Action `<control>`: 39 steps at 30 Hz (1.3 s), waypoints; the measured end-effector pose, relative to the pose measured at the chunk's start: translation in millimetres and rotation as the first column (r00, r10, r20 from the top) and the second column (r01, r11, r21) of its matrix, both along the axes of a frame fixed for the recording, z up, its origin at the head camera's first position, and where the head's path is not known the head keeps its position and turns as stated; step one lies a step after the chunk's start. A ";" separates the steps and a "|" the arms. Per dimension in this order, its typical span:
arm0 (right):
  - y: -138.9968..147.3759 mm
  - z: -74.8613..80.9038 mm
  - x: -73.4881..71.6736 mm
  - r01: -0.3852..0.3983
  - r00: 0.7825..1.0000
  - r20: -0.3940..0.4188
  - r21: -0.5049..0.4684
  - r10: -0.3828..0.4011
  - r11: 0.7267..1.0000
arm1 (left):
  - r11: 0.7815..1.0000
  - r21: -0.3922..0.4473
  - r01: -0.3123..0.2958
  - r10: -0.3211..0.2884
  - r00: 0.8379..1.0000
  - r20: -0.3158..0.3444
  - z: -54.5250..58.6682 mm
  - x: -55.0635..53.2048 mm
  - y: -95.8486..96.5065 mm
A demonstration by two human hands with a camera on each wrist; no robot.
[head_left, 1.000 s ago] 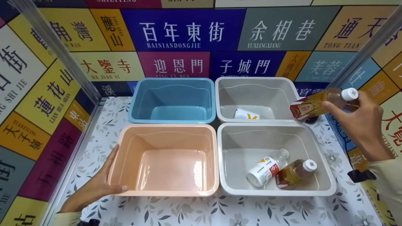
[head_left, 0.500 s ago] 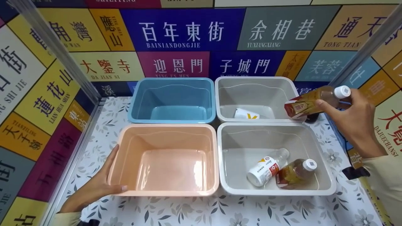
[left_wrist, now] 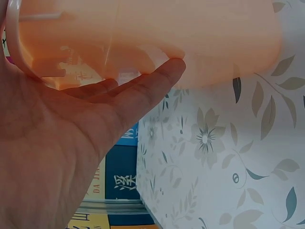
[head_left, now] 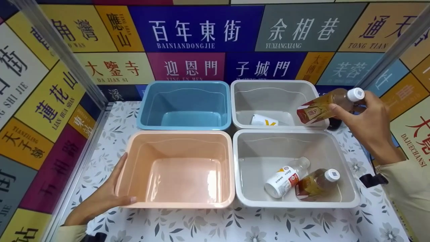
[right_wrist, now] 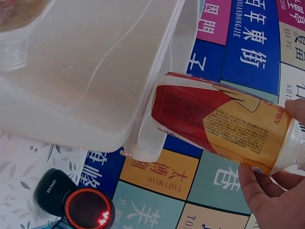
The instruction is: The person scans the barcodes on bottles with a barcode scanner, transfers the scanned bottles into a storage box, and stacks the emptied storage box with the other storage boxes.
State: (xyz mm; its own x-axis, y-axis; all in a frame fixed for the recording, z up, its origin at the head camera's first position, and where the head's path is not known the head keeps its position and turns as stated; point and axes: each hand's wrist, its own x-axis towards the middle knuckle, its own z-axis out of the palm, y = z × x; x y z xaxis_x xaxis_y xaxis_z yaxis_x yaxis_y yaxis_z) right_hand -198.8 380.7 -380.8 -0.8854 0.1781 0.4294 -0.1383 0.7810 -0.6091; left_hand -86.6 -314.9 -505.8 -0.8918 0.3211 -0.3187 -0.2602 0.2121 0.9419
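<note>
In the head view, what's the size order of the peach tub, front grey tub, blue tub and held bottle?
1. Peach tub and front grey tub: too alike to rank
2. Blue tub
3. Held bottle

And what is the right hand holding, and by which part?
The right hand holds a tilted bottle by its upper part, toward the white cap.

The left grip (left_wrist: 71, 126) touches the peach bin's (left_wrist: 209, 38) outer wall.

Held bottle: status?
Right hand gripping bottle, tilted, near right side of rear grey bin. Left hand touching peach bin. No obstruction evident.
</note>
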 end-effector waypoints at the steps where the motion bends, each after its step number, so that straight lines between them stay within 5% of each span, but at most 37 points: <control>1: -1.2 0.0 -0.3 -0.003 1.000 0.000 0.000 0.003 1.000 | 1.000 -0.004 0.000 0.000 1.000 -0.005 -0.4 0.3 0.0; 22: -25.3 2.3 -4.9 -0.044 0.999 -0.014 0.031 0.044 0.999 | 1.000 -0.018 -0.022 0.022 1.000 0.000 -0.9 -0.9 0.0; 39: -44.9 1.1 -11.7 -0.096 0.995 -0.038 0.028 0.097 0.995 | 1.000 0.013 0.017 -0.016 0.999 -0.030 -0.9 -0.8 -1.3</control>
